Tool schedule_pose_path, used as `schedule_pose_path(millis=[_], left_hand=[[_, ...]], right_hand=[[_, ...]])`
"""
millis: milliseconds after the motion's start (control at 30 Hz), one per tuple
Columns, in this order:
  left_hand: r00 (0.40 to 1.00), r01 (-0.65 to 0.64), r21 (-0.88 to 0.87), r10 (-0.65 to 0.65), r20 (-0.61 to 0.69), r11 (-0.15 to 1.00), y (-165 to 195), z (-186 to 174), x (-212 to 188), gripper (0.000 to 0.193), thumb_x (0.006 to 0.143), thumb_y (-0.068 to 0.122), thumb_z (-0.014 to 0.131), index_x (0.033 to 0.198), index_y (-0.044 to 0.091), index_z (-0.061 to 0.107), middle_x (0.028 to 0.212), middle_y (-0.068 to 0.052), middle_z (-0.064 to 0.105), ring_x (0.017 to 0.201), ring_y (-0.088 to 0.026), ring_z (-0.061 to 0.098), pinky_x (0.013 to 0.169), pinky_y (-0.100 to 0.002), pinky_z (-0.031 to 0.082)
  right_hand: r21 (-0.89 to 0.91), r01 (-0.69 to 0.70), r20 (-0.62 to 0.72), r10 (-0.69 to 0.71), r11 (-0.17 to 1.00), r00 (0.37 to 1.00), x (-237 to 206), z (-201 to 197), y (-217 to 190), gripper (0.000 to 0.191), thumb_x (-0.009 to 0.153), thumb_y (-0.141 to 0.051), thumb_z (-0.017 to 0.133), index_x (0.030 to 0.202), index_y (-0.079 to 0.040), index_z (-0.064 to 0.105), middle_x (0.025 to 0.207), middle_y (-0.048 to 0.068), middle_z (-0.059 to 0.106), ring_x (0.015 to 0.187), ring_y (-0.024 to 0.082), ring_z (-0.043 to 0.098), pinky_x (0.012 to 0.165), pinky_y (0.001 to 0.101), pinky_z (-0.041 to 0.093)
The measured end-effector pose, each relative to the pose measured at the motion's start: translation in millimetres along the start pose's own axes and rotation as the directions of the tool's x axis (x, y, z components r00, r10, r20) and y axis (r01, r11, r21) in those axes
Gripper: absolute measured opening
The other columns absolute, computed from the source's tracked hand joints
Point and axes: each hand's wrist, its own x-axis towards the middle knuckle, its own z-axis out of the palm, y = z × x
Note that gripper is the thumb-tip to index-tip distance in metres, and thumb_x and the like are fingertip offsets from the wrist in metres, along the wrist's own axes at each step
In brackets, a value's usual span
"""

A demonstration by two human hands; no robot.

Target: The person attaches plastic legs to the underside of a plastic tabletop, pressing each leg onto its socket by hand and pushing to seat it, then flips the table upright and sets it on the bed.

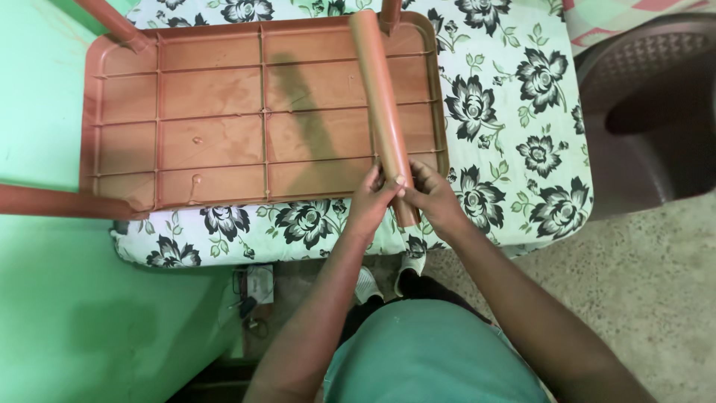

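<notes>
A: Currently listing, item one: a brown plastic table [224,112] lying upside down on a bed with a flowered sheet [514,119], ribbed underside facing up.

B: Legs?

A: Three are showing fitted at the corners, only partly in view. A fourth, a loose brown table leg [382,112], is lying tilted across the underside, its near end sticking out past the near rim.

B: And the hands?

A: Both are closing around that near end. The left hand [373,198] is gripping it from the left, the right hand [432,198] is wrapping it from the right, fingertips meeting on the tube.

B: Risks to enter?

A: In my judgement, the leg's far end is resting loosely, so it may be sliding off the ribs if the grip twists. The soft bed is giving underneath, so pressing hard could be tipping the table toward the edge. A dark brown chair [656,104] is standing near on the right; a swinging leg might be striking it.
</notes>
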Motion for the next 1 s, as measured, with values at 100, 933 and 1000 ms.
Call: schedule_pose_path(millis=[100,933,1000], left_hand=[[0.998,0.063,0.025,-0.063,0.027,0.998,6,-3,-6,0.047,0.093,0.019,0.077,0.129,-0.005,0.058,0.104,-0.009,0.069,0.088,-0.013,0.065,0.082,-0.03,0.054],[0.978,-0.139,0.05,0.145,-0.149,0.989,-26,-12,48,0.057,0.082,0.005,0.082,0.127,0.003,0.048,0.109,-0.006,0.063,0.098,-0.014,0.063,0.09,-0.032,0.055],[0.972,-0.104,0.133,0.129,-0.195,0.986,-35,-8,50,0.052,0.084,0.005,0.082,0.124,0.002,0.05,0.108,-0.007,0.065,0.097,-0.014,0.063,0.088,-0.032,0.055]], right_hand=[[-0.093,0.037,0.049,-0.033,0.995,0.998,-10,8,0,0.065,0.089,-0.011,0.074,0.148,0.001,0.048,0.132,0.008,0.066,0.118,0.014,0.064,0.102,0.0298,0.052],[-0.69,-0.027,-0.393,-0.344,0.723,0.853,16,-75,104,0.037,0.09,-0.02,0.08,0.117,0.001,0.065,0.099,0.009,0.062,0.073,0.017,0.061,0.067,0.0341,0.054],[-0.651,-0.027,-0.431,-0.34,0.758,0.836,20,-85,111,0.037,0.091,-0.021,0.08,0.115,0.0,0.062,0.094,0.008,0.061,0.074,0.014,0.06,0.067,0.0332,0.054]])
